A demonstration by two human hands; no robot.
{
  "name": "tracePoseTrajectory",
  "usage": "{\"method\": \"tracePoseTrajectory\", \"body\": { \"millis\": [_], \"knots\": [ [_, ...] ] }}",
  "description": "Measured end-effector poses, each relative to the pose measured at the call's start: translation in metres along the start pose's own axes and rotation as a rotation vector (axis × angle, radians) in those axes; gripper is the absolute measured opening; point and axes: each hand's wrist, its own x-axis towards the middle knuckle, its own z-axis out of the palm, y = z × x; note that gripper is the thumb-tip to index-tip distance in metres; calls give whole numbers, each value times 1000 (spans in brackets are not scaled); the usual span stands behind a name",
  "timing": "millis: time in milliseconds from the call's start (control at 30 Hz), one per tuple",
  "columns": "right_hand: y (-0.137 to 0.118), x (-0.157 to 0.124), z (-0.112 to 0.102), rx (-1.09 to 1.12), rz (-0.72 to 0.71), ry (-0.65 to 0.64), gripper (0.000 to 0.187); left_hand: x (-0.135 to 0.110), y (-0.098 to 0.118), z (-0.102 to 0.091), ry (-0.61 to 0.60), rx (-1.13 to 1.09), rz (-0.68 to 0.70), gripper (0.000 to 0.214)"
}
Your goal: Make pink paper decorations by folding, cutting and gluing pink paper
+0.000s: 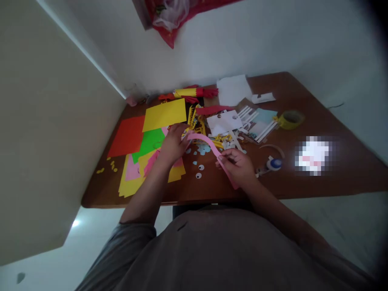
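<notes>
A long pink paper strip (209, 142) arches between my two hands above the table. My left hand (175, 142) is closed on the strip's far left end. Farther down its length, my right hand (238, 165) pinches the strip between thumb and fingers, and the lower end hangs past that hand toward the table's front edge. Two round paper eyes, white with black dots, lie below the strip: one eye (201, 167) just above the other eye (198, 176). Small light blue paper bits (203, 149) are scattered behind them.
Yellow (165, 115), orange (127, 135) and green sheets lie at the left of the brown table (318, 121). A yellow tape roll (290, 120), a blue-capped glue bottle (274, 164) and white paper strips are at the right. A red-and-yellow paper craft (188, 93) lies by the wall.
</notes>
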Motion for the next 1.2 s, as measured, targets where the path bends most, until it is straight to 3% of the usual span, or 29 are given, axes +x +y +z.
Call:
{"method": "tracePoseTrajectory", "body": {
  "millis": [67,133,200,267,333,433,500,600,700,767,833,900,967,1033,1133,1200],
  "knots": [
    [-3,-1,-4,26,27,-5,44,-1,9,12,-106,-306,11,83],
    [-6,-2,-7,77,78,-16,45,-13,21,26,-305,-667,-82,109],
    [-7,-3,-8,132,120,-35,46,-28,34,42,-444,-882,-189,111],
    [-7,-3,-6,163,140,-56,47,-44,48,58,-416,-886,-294,80],
    [-6,-5,-5,167,161,-79,48,-56,59,70,-274,-827,-323,54],
    [-5,-13,-8,155,230,-145,53,-62,63,77,-87,-728,-319,45],
    [-4,-19,-14,100,182,-171,51,-61,57,77,-61,-737,-349,42],
    [-5,-25,-27,-96,-73,-238,33,-61,44,76,-210,-840,-387,38],
    [-4,-24,-34,-323,-281,-323,30,-65,36,78,-393,-887,-344,37],
    [-2,-21,-34,-450,-375,-286,31,-69,34,80,-468,-917,-291,37],
    [1,-20,-30,-523,-416,-201,43,-73,34,82,-492,-941,-234,38],
    [3,-21,-24,-506,-375,-99,65,-77,35,83,-496,-933,-200,39],
    [4,-21,-20,-452,-329,-20,74,-79,35,83,-511,-924,-187,39],
    [3,-20,-17,-431,-366,-17,62,-81,34,82,-530,-934,-189,36],
    [-1,-16,-14,-464,-472,-96,24,-82,32,80,-495,-925,-202,35],
    [-1,-14,-11,-450,-453,-85,18,-82,32,80,-480,-921,-207,36]
  ]
}}
